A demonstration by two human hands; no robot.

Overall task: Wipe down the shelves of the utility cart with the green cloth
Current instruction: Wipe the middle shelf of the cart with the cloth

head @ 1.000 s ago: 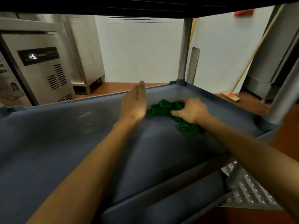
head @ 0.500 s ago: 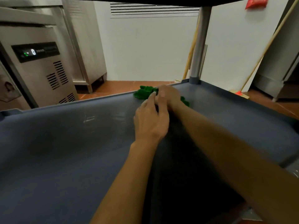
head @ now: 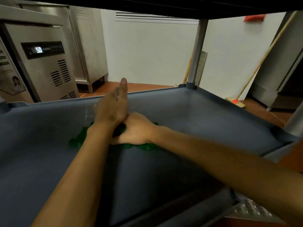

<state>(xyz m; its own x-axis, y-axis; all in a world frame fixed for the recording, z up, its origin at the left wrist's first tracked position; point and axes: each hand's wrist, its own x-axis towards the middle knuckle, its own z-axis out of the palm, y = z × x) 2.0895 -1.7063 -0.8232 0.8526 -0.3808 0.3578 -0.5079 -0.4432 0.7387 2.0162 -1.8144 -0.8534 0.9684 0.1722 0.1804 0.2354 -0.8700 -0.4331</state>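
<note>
Back of house in a commercial kitchen, by the look of it.

Far left stands a stainless steel refrigeration unit (head: 44, 71) with a lit digital display (head: 42, 49) and vent slots, and there's a steel cabinet (head: 89, 46) on legs just beyond. Red floor tiles (head: 147, 86) run up to a plain white wall (head: 150, 53), a broom (head: 236, 101) leans far right, and we're peering between the grey shelves of a utility cart (head: 213, 115).

I get a dim, warm picture. The white wall (head: 147, 51) is brightest; the shelf (head: 213, 122) sits shaded under the black upper shelf (head: 164, 4), with a dark shadow beneath the arms (head: 213, 158). Edges bow from the wide lens, and detail is soft throughout.
</note>
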